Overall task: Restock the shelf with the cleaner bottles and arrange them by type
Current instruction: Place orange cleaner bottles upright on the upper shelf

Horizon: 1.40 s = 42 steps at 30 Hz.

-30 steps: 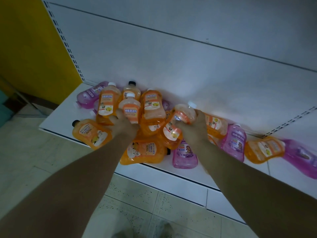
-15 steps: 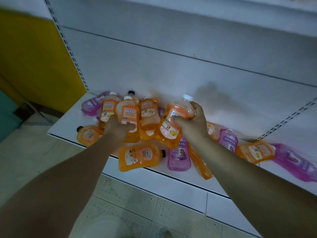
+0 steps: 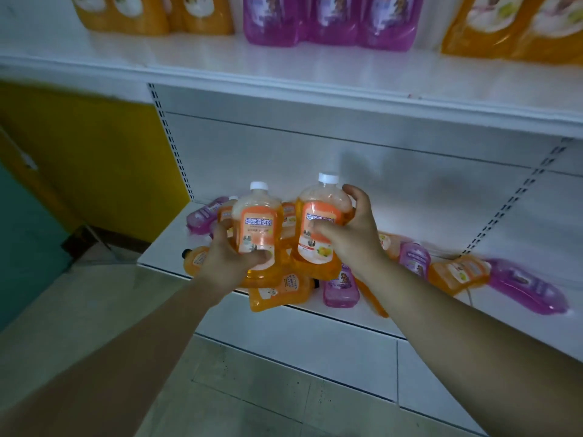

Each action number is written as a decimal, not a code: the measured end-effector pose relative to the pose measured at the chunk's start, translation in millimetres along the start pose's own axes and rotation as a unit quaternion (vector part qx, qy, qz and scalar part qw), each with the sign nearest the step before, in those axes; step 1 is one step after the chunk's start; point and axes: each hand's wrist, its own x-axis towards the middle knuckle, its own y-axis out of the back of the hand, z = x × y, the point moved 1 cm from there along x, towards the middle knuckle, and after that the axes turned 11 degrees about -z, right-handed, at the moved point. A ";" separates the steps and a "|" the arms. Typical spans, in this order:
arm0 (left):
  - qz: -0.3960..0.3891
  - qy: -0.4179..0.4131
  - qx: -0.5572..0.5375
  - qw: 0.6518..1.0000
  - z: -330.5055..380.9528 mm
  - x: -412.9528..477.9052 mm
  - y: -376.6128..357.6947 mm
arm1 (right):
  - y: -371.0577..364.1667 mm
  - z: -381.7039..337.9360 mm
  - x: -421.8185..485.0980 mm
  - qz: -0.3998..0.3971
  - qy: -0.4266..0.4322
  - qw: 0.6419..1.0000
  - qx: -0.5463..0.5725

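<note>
Two hands up at the centre of view, apart, each clamped on its own bottle. Left hand point(image 3: 233, 263) wrapped round the lower half of the first orange bottle point(image 3: 257, 222), thumb across the foot of the label, white cap pointing to 12 o'clock. Right hand point(image 3: 350, 238) gripping the second orange bottle point(image 3: 321, 216), just at 3 o'clock of the first, thumb over the label front, fingers curled behind the shoulder, white cap also up. Both upright and close together; whether touching, impossible to tell.

On both labels, white characters on a blue band: 地板清洁剂, partly hidden by the thumb on the right one. Smaller print below too blurred to read. Yellow fruit pictured at 6 o'clock on the second label.

Beneath and behind the hands, a mixed heap lying flat on the lower shelf point(image 3: 164, 247):
- a flat orange bottle point(image 3: 280, 290) and a small purple bottle point(image 3: 340, 285) at 6 o'clock
- a purple bottle point(image 3: 206, 214) at 10 o'clock
- a long purple bottle point(image 3: 523, 287) far out at 4 o'clock

At 12 o'clock, the upper shelf point(image 3: 284, 67), stocked in standing groups:
- orange row point(image 3: 151, 14) at 11 o'clock
- purple row point(image 3: 331, 20) at 12 o'clock
- orange pouches point(image 3: 511, 26) at 1 o'clock

Yellow panel point(image 3: 94, 159) at 9 o'clock, tiled floor point(image 3: 252, 389) at 6 o'clock.
</note>
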 end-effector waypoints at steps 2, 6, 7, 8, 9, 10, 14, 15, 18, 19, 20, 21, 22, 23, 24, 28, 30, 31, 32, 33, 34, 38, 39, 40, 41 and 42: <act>-0.024 -0.027 -0.014 0.999 9.1 -18.1 11.4 | -8.1 -15.2 -23.4 0.015 0.010 1.000 0.014; -0.064 -0.111 -0.015 0.992 32.1 -55.0 33.7 | -24.6 -44.6 -70.6 0.043 0.050 0.998 0.022; -0.084 -0.129 -0.014 0.988 37.9 -61.3 39.3 | -28.1 -52.1 -80.7 0.048 0.062 0.997 0.017; -0.101 -0.147 -0.013 0.984 44.6 -67.8 44.5 | -31.5 -60.7 -90.1 0.051 0.075 0.996 0.011; -0.110 -0.163 -0.011 0.980 50.7 -72.4 49.6 | -34.0 -69.5 -98.0 0.056 0.087 0.995 0.006; -0.116 -0.173 -0.019 0.978 59.1 -78.3 54.1 | -35.8 -79.5 -104.9 0.064 0.099 0.993 0.003; -0.114 -0.215 -0.049 0.969 99.1 -94.6 66.7 | -35.3 -122.5 -123.5 0.086 0.153 0.984 0.007; -0.110 -0.228 -0.052 0.966 110.0 -97.7 68.8 | -33.9 -132.9 -126.4 0.089 0.167 0.982 0.007; -0.109 -0.253 -0.063 0.959 141.4 -106.0 73.5 | -28.5 -163.7 -131.9 0.097 0.196 0.976 -0.004; -0.107 -0.261 -0.067 0.957 151.0 -107.8 74.5 | -25.9 -173.3 -132.7 0.099 0.205 0.974 -0.005; -0.105 -0.267 -0.071 0.955 160.5 -109.8 75.3 | -22.6 -182.1 -133.0 0.100 0.215 0.972 -0.003; -0.104 -0.275 -0.076 0.953 169.4 -110.7 75.5 | -19.0 -190.0 -132.6 0.100 0.225 0.969 0.000; -0.102 -0.282 -0.079 0.951 178.0 -111.7 75.6 | -14.9 -197.3 -132.2 0.102 0.232 0.967 0.003; -0.097 -0.289 -0.081 0.949 186.1 -112.0 75.2 | -10.5 -203.9 -131.5 0.106 0.237 0.966 0.004; -0.091 -0.297 -0.081 0.947 194.0 -112.6 74.2 | -5.9 -210.0 -130.7 0.109 0.242 0.964 0.005; -0.074 -0.315 -0.079 0.943 219.0 -108.3 64.9 | 14.3 -227.0 -124.9 0.125 0.260 0.957 0.004; -0.061 -0.321 -0.066 0.943 230.4 -106.0 57.4 | 26.3 -231.9 -121.2 0.135 0.259 0.957 0.012; -0.056 -0.323 -0.062 0.943 235.6 -104.6 53.0 | 32.5 -233.7 -119.6 0.139 0.258 0.956 0.016; -0.051 -0.325 -0.058 0.942 240.3 -102.7 48.5 | 39.2 -234.7 -117.8 0.143 0.259 0.955 0.017; -0.048 -0.328 -0.053 0.942 245.0 -100.2 43.8 | 47.0 -235.1 -115.8 0.147 0.262 0.954 0.018; -0.045 -0.331 -0.045 0.942 249.7 -97.8 38.6 | 55.3 -235.3 -113.7 0.152 0.266 0.952 0.018; -0.034 -0.335 -0.014 0.941 270.5 -83.9 19.6 | 91.0 -237.0 -103.0 0.168 0.270 0.948 0.008; -0.034 -0.329 -0.008 0.944 275.1 -78.4 14.8 | 99.3 -237.6 -98.5 0.172 0.267 0.948 -0.001; -0.034 -0.321 -0.001 0.947 279.5 -72.1 10.0 | 106.6 -238.7 -94.5 0.177 0.264 0.948 -0.013; -0.034 -0.314 0.004 0.949 283.7 -65.1 5.4 | 112.7 -239.9 -90.6 0.181 0.263 0.947 -0.023; -0.034 -0.309 0.005 0.951 287.3 -56.7 1.3 | 118.7 -240.2 -86.1 0.182 0.262 0.947 -0.030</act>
